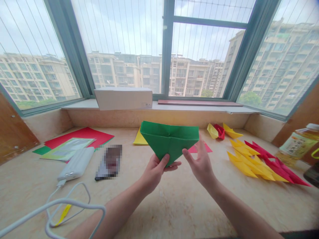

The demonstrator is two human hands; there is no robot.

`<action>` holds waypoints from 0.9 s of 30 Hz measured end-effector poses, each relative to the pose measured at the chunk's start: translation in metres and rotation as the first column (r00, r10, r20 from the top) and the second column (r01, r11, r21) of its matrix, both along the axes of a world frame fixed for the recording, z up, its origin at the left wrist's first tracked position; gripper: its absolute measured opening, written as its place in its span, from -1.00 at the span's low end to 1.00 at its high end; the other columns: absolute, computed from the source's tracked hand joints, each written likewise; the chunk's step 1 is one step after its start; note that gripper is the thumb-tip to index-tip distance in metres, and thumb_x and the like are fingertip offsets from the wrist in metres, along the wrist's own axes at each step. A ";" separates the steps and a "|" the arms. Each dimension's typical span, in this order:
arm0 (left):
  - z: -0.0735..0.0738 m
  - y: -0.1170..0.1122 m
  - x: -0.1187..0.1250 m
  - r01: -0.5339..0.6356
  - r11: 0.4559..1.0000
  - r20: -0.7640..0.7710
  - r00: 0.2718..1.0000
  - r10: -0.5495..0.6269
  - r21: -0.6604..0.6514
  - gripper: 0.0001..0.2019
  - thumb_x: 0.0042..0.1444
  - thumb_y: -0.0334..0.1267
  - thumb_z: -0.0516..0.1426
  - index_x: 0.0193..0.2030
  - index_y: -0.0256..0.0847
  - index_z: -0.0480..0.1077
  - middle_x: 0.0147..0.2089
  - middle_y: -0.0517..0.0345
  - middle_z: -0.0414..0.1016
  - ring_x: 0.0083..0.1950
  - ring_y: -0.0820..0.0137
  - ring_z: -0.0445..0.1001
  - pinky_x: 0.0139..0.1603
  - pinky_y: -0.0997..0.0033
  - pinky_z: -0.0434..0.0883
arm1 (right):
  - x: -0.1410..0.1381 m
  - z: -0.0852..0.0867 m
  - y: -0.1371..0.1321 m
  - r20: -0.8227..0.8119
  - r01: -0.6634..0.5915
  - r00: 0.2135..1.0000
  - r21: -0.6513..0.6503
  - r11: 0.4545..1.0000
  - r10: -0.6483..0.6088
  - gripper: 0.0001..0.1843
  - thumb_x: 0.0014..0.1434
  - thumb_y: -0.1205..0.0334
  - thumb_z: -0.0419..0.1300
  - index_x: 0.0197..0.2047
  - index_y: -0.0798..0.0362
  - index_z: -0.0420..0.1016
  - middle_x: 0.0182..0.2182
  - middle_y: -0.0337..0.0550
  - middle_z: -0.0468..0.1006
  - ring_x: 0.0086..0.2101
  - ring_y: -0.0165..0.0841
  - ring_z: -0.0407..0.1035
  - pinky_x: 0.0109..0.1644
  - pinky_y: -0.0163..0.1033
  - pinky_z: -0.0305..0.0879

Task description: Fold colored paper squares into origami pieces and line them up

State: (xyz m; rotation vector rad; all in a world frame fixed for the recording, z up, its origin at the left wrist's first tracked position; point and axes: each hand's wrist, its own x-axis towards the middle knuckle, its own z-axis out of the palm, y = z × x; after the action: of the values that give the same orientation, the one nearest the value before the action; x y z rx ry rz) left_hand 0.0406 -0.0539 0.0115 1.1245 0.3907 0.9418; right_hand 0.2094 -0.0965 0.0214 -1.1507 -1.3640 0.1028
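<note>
A green paper [169, 141], folded into a downward-pointing triangle with an open top, is held up above the beige counter [161, 205]. My left hand [156, 171] pinches its lower tip between thumb and fingers. My right hand [200, 162] grips the paper's right edge, thumb in front and fingers behind it. Under and behind the green paper lie a yellow sheet [139, 138] and a red sheet [199, 148].
Folded yellow and red paper shapes [261, 162] lie at the right, more of them [221, 131] near the sill. A bottle [296, 144] stands far right. At the left are red and green sheets [79, 136], a white power bank [76, 163] with cable, a blurred card [109, 162]. A white box [123, 98] sits on the sill.
</note>
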 end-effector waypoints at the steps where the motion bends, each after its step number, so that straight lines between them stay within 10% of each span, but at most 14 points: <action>1: -0.001 -0.001 0.001 0.001 1.000 -0.005 1.000 -0.001 0.003 -0.56 0.11 -0.01 0.29 0.05 -0.20 0.43 0.10 -0.13 0.56 -0.08 0.07 0.64 -0.02 0.11 0.54 | -0.002 -0.001 0.001 -0.064 -0.140 0.989 -0.079 0.987 0.135 -0.44 0.28 -0.07 0.16 0.25 0.01 0.30 0.15 0.09 0.46 0.16 -0.04 0.34 0.20 0.11 0.32; 4: -0.002 -0.002 0.001 0.022 1.000 -0.065 0.998 -0.021 0.017 -0.58 0.08 -0.01 0.31 -0.04 -0.27 0.50 -0.07 -0.13 0.64 -0.14 0.06 0.66 -0.08 0.10 0.56 | -0.009 -0.005 0.001 -0.228 -0.360 0.923 -0.224 0.906 0.310 -0.61 0.26 -0.10 0.18 -0.04 0.02 0.52 -0.11 -0.03 0.65 -0.06 -0.08 0.51 0.05 0.03 0.45; 13: 0.005 -0.001 0.000 -0.074 0.988 -0.199 0.975 0.101 0.137 -0.54 0.09 0.12 0.25 -0.33 -0.36 0.49 -0.50 0.01 0.54 -0.55 0.28 0.57 -0.56 0.41 0.48 | -0.020 -0.011 -0.003 -0.326 -0.422 0.884 -0.250 0.872 0.334 -0.67 0.25 -0.08 0.19 -0.32 0.02 0.47 -0.54 -0.21 0.55 -0.54 -0.28 0.44 -0.45 -0.17 0.44; 17: 0.006 0.005 -0.002 -0.088 0.984 -0.245 0.961 0.124 0.153 -0.52 0.13 0.14 0.20 -0.38 -0.37 0.48 -0.50 0.00 0.53 -0.59 0.34 0.52 -0.62 0.45 0.43 | -0.009 -0.006 0.001 -0.211 -0.244 0.955 -0.155 0.957 0.209 -0.63 0.23 -0.06 0.23 -0.06 0.04 0.48 -0.19 -0.03 0.63 -0.14 -0.13 0.52 -0.04 -0.04 0.49; 21: 0.003 0.009 -0.005 -0.068 0.986 -0.292 0.950 0.112 0.155 -0.52 0.14 0.14 0.20 -0.37 -0.37 0.47 -0.52 0.02 0.53 -0.60 0.34 0.52 -0.63 0.46 0.42 | 0.009 -0.007 0.006 -0.185 -0.117 0.977 -0.058 0.991 0.105 -0.19 0.18 0.00 0.30 0.37 -0.04 0.05 0.16 0.07 0.44 0.09 -0.11 0.41 0.12 -0.01 0.43; 27: 0.003 0.013 -0.008 -0.095 0.971 -0.376 0.910 0.173 0.219 -0.52 0.14 0.14 0.18 -0.41 -0.35 0.46 -0.56 0.08 0.50 -0.65 0.40 0.47 -0.67 0.51 0.38 | 0.024 -0.010 0.010 0.050 0.051 0.998 -0.132 0.990 -0.045 -0.24 0.14 -0.04 0.32 0.33 -0.03 0.20 0.10 0.06 0.48 0.04 -0.08 0.43 0.14 0.09 0.37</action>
State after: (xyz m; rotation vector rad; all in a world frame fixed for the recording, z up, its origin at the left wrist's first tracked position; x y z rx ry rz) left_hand 0.0329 -0.0409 0.0141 1.4902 0.7231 0.8853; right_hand 0.2335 -0.0870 0.0116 -1.3046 -1.3864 0.1347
